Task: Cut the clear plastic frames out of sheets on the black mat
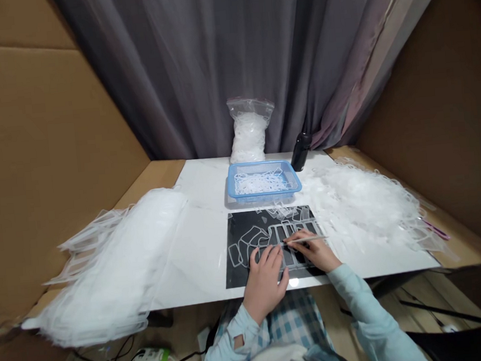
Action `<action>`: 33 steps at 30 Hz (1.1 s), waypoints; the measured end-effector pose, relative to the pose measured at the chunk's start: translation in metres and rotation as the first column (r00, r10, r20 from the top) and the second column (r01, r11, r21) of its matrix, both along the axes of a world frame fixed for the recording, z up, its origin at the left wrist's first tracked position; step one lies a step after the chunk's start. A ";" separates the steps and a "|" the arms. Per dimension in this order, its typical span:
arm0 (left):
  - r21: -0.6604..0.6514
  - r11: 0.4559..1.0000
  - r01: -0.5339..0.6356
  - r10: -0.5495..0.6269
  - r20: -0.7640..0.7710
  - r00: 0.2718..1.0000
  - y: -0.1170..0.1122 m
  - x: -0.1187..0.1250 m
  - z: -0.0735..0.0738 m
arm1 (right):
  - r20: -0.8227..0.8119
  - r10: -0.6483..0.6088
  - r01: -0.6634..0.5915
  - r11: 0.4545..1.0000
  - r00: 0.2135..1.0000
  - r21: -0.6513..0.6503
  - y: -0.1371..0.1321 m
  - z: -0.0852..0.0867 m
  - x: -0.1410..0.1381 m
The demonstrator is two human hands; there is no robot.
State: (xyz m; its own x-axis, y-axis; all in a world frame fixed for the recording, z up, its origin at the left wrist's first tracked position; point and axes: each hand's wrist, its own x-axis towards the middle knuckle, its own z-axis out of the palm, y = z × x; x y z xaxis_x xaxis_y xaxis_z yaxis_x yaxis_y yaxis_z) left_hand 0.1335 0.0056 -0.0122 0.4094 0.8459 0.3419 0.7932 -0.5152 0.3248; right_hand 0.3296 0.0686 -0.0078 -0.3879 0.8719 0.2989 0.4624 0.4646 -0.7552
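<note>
Mat (234, 278): black, flat on the white table (196, 246) at its near edge, right in front of the person.
Frames (249, 237): clear plastic outlines scattered over the mat, some rounded and loose on the left, others in a row of upright oblongs near the middle.
Left hand (265, 278): palm down on the mat, fingers relaxed and spread, fingertips resting on the frames. It grips nothing.
Right hand (316, 251): just to the right of the left hand, fingers pinched around a thin stick.
Stick (308, 239): pale and slim, lying nearly level above the row of oblong frames with its tip pointing left toward the left fingertips. It may be a pair of tweezers, and whether the tip touches a frame cannot be told.
Basket (294, 176): blue plastic, just beyond the far edge of the mat, holding a tangle of white strips.
Bag (250, 132): clear, upright behind the basket against the grey curtain (197, 66), full of white pieces.
Bottle (301, 150): dark, standing near the right far corner of the basket.
Heap (364, 203): loose white plastic pieces to the right of the mat, spreading to the table's right edge.
Stack (117, 264): long pile of white sheets on the left, overhanging the table's near corner.
Walls (32, 165): brown cardboard on both sides.
Sleeves (360, 299): pale blue, on both arms.
</note>
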 end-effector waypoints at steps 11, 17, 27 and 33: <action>-0.004 1.000 -0.002 0.002 0.013 1.000 0.001 0.001 0.000 | 0.016 0.036 -0.037 0.993 0.999 0.108 -0.002 0.004 -0.009; -0.019 1.000 -0.005 0.005 0.031 1.000 0.002 0.001 -0.001 | -0.012 -0.076 0.077 0.992 0.997 0.100 -0.003 -0.001 -0.013; -0.039 0.999 -0.007 0.008 0.028 1.000 0.000 0.001 0.004 | -0.089 -0.148 0.149 0.989 0.985 0.007 0.001 -0.005 -0.012; -0.032 1.000 0.001 -0.001 0.027 1.000 0.001 0.001 0.003 | -0.108 -0.049 0.040 0.996 0.993 -0.081 0.002 0.001 -0.003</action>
State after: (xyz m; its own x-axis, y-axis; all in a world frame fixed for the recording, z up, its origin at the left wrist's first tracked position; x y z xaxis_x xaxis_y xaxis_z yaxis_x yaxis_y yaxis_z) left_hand 0.1341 0.0065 -0.0089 0.4012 0.8560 0.3260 0.7835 -0.5051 0.3620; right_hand 0.3265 0.0707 -0.0065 -0.3168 0.9100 0.2676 0.3940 0.3829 -0.8355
